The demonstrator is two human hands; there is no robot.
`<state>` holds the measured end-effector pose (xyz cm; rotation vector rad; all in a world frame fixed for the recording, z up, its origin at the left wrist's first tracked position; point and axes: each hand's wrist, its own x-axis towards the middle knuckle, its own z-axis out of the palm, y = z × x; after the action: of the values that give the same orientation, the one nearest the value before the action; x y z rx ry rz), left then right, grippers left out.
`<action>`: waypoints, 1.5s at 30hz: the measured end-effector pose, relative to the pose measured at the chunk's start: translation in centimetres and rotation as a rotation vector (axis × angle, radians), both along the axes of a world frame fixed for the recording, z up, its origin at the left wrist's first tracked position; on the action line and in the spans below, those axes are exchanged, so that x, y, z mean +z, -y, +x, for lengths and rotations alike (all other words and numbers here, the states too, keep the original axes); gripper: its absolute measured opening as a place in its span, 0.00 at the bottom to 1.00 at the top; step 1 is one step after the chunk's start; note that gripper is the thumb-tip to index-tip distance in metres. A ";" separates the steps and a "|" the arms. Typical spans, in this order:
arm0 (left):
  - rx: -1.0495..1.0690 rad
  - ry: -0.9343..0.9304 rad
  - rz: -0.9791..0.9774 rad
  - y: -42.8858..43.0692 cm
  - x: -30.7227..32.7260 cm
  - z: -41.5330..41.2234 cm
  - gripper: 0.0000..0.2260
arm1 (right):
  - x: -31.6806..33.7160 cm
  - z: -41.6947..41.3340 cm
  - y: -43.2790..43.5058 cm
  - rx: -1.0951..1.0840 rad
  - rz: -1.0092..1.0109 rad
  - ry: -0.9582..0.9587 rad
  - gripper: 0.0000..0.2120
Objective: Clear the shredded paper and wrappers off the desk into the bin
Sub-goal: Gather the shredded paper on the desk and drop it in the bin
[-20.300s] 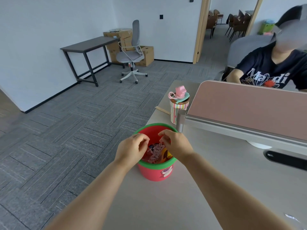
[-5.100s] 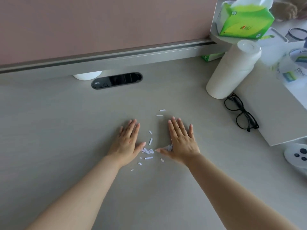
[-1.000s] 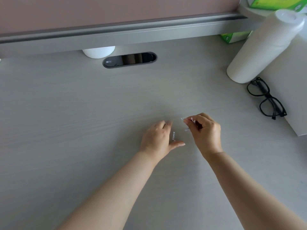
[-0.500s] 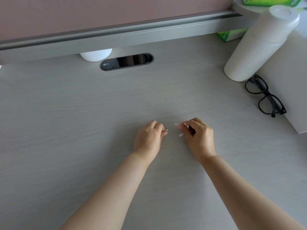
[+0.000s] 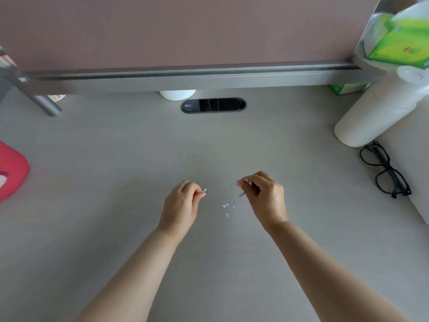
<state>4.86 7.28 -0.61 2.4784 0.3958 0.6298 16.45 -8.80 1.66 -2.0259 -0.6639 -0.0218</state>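
Observation:
My left hand (image 5: 183, 204) is closed, pinching a small white paper shred at its fingertips. My right hand (image 5: 264, 196) is closed on several white paper shreds that stick out past thumb and forefinger. Both hands hover just above the pale desk (image 5: 116, 182), a short gap apart. A few tiny white paper bits (image 5: 227, 207) lie on the desk between the hands. The red bin (image 5: 10, 170) shows only partly at the left edge.
A white cylinder bottle (image 5: 373, 112) stands at the right, black glasses (image 5: 383, 169) lie beside it. A green tissue pack (image 5: 399, 43) sits on a shelf at top right. A black cable slot (image 5: 213, 105) and the pink partition (image 5: 185, 29) run along the back.
The view has pulled back and shifted, bringing the red bin into sight at left. Both hands have lifted slightly and drawn apart, uncovering a few bits on the desk.

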 end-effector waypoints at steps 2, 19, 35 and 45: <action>0.050 0.050 -0.025 -2.0 1.9 -1.6 0.07 | 1.4 -1.1 -2.8 0.045 0.019 -0.004 0.03; 0.500 0.279 0.230 -32.4 18.8 -25.5 0.09 | 16.5 -23.1 -39.1 0.456 0.344 0.206 0.04; 0.376 -0.013 0.150 -38.9 16.1 -28.3 0.06 | 14.3 -25.0 -46.0 0.478 -0.199 0.429 0.06; 0.431 -0.031 0.229 -38.1 16.6 -28.1 0.07 | 14.3 -24.9 -45.7 0.515 -0.226 0.452 0.05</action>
<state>-23.21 45.40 16.01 2.6383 0.9325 0.8474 -8.49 36.89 15.98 -2.0172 -1.5179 -0.1074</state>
